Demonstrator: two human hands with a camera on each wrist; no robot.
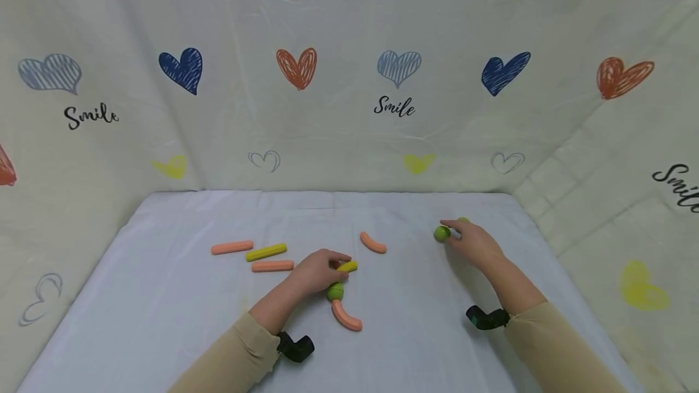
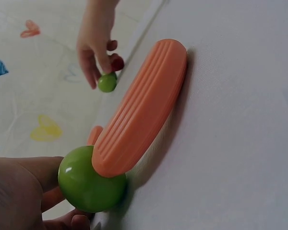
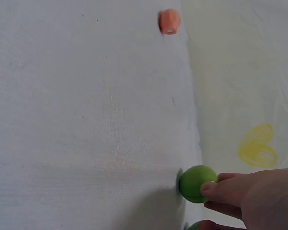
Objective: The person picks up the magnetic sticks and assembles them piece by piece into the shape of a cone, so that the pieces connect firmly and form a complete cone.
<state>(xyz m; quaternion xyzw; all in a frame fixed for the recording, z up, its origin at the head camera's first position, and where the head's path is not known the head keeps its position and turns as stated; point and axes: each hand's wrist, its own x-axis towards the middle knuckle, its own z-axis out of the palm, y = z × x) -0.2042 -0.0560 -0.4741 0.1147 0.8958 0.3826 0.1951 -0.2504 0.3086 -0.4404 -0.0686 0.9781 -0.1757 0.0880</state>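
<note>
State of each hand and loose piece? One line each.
Held yellow piece: pinched by left hand, partly hidden.
Left hand: pinching that piece.
Left green ball: beside left hand, contact unclear.
Near orange curve: lying on white cloth.
Far orange curve: lying loose.
Left orange bar: lying loose.
Right orange bar: lying loose.
Yellow bar: lying loose.
Held green ball: gripped by right hand.
Right hand: gripping that ball.
Far green ball: mostly hidden by right hand.

White-clothed table (image 1: 415,344) — two straight orange sticks (image 1: 272,266), a yellow stick (image 1: 266,252), two curved orange pieces (image 1: 374,243), green balls (image 1: 442,234)
</note>
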